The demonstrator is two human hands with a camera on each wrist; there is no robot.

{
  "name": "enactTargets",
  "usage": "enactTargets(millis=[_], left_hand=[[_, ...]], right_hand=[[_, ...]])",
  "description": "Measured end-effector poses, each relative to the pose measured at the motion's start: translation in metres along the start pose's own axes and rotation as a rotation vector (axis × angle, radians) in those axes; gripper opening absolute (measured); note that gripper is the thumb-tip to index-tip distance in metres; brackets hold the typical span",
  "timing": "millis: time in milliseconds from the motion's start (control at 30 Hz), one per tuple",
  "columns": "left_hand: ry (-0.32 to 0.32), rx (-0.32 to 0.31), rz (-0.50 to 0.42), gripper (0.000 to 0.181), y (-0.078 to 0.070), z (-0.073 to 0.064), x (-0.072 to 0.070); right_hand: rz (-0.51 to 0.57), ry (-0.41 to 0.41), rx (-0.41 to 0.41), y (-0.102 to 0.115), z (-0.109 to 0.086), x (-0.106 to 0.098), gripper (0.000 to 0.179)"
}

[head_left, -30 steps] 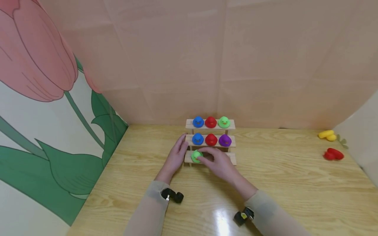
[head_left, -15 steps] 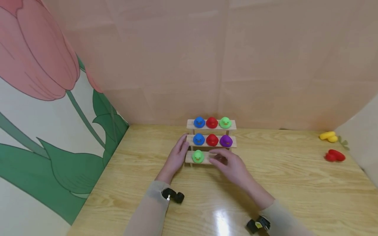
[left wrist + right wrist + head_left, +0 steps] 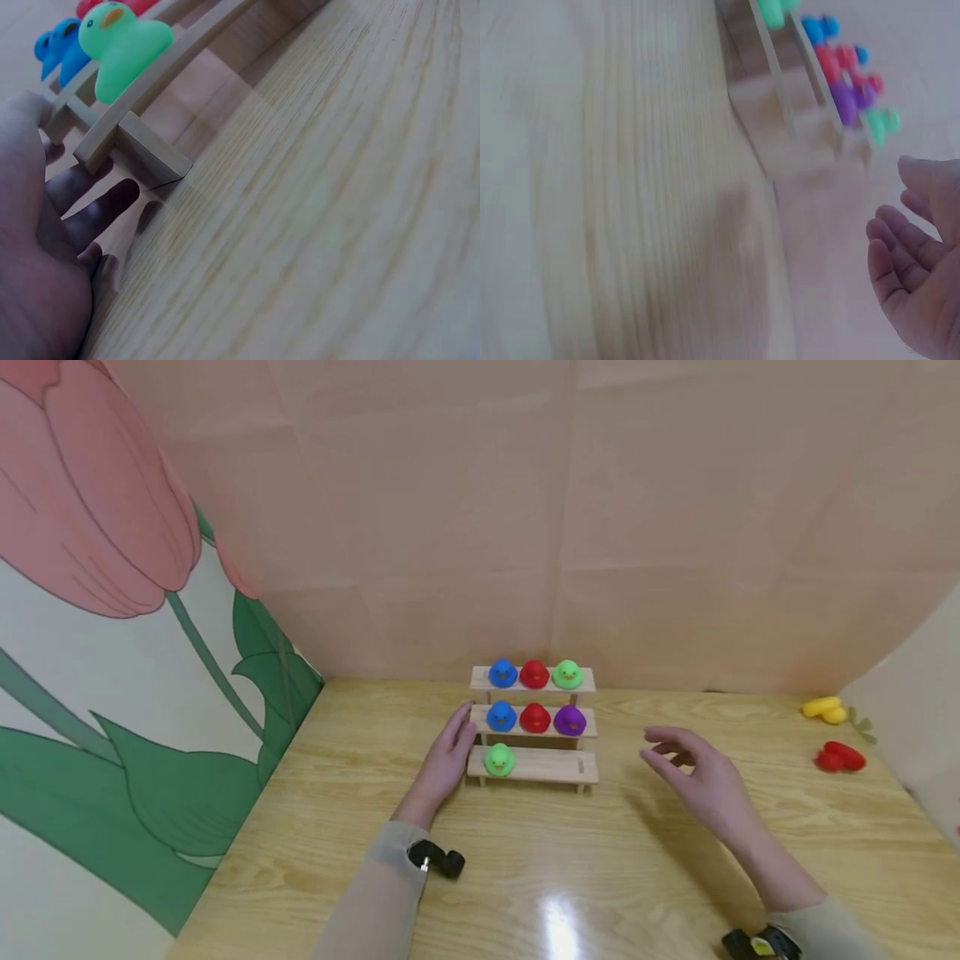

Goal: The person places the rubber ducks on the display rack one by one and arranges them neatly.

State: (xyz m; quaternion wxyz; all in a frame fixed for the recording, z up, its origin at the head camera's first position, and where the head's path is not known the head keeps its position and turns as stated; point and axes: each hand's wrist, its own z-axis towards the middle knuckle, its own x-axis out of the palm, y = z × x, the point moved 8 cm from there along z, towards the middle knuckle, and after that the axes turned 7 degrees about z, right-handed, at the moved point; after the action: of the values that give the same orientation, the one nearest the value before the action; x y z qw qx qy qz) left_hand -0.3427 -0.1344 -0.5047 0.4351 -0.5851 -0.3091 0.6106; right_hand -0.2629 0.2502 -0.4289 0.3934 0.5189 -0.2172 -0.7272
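A tiered wooden rack (image 3: 540, 765) bears small rubber ducks on three steps. On the lowest step, at its left end, sits a light green duck (image 3: 499, 760). The middle step carries a blue duck (image 3: 501, 717), a red duck (image 3: 535, 718) and a purple duck (image 3: 570, 720). Blue, red and green ones line the top step. My left hand (image 3: 448, 755) rests along the rack's left side; in the left wrist view its fingers (image 3: 101, 214) extend loosely beside the front leg. Held in the air right of the rack, my right hand (image 3: 701, 781) is loosely bent around nothing.
Toward the table's right edge lie yellow ducks (image 3: 823, 708) and, nearer, red ducks (image 3: 840, 757). A beige cloth backdrop (image 3: 555, 527) rises behind the wooden table (image 3: 300, 827). A wall with a painted tulip (image 3: 97, 485) borders the left side.
My right hand has let go of the green duck, which stays on the lowest step, and has moved right, away from the rack. The left hand has stayed at the rack's side.
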Motion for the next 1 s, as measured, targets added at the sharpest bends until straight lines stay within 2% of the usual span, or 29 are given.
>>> enactTargets(millis=[200, 367, 633, 833, 1000], left_hand=[[0.003, -0.006, 0.005, 0.063, 0.001, 0.000, 0.000], [0.007, 0.019, -0.012, 0.061, 0.000, 0.001, 0.001], [0.003, 0.012, -0.010, 0.060, 0.000, 0.000, 0.002], [0.000, 0.010, -0.015, 0.061, -0.001, 0.000, 0.001], [0.000, 0.001, -0.006, 0.062, 0.000, 0.000, 0.001]], right_hand=[[-0.039, -0.015, 0.102, -0.041, -0.009, -0.050, 0.053], [-0.084, -0.045, 0.160, -0.075, -0.013, -0.085, 0.062], [-0.171, -0.210, 0.192, -0.125, -0.020, -0.143, 0.063], [-0.224, -0.229, 0.314, -0.153, -0.032, -0.173, 0.071], [-0.270, -0.230, 0.352, -0.171, -0.040, -0.186, 0.073]])
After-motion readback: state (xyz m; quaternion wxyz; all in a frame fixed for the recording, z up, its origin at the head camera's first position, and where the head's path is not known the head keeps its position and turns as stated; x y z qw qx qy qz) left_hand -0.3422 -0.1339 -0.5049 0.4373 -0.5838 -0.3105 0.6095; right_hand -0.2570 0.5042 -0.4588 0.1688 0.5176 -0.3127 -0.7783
